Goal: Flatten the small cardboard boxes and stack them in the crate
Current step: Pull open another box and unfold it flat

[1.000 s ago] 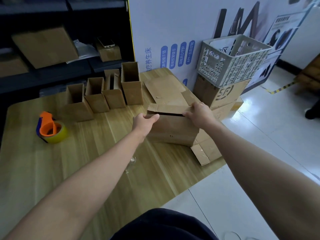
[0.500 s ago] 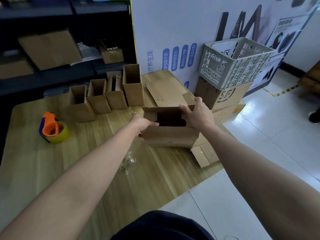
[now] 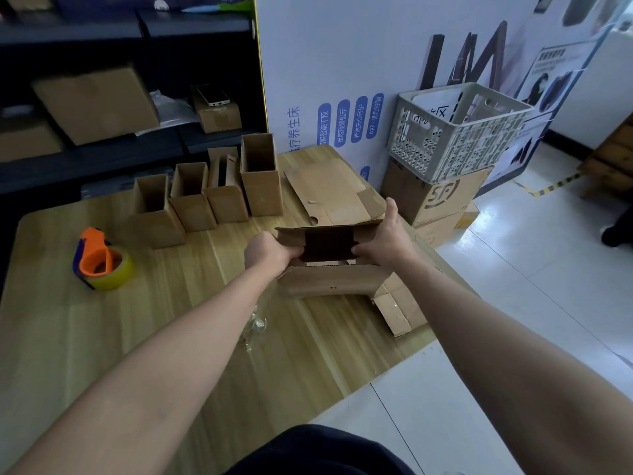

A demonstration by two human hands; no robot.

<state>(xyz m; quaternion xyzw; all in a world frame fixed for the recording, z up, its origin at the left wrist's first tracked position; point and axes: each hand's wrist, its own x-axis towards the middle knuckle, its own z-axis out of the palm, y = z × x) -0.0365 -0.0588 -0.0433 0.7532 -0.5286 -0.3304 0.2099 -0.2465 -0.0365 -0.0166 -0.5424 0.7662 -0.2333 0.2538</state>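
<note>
A brown cardboard box [image 3: 330, 279] sits at the right part of the wooden table [image 3: 171, 337], its top flaps spread and its dark inside showing. My left hand [image 3: 269, 253] grips the box's left top edge. My right hand [image 3: 387, 236] grips its right top edge, thumb up. Several small open boxes [image 3: 209, 197] stand upright in a row at the table's back. A flattened box [image 3: 334, 192] lies behind the held one, and another flat piece [image 3: 399, 308] lies under it at the table's right edge. The grey plastic crate [image 3: 459, 132] stands on stacked cartons to the right.
An orange tape dispenser with yellow tape [image 3: 102, 264] lies at the table's left. Crumpled clear tape [image 3: 255, 327] lies under my left forearm. Stacked cartons [image 3: 435, 200] carry the crate against a printed wall panel. Dark shelves [image 3: 102, 108] hold more boxes behind the table.
The box's top flaps were nearly shut a second ago; both hands have pulled them apart, so the inside is now exposed. The hands shifted onto the two side edges.
</note>
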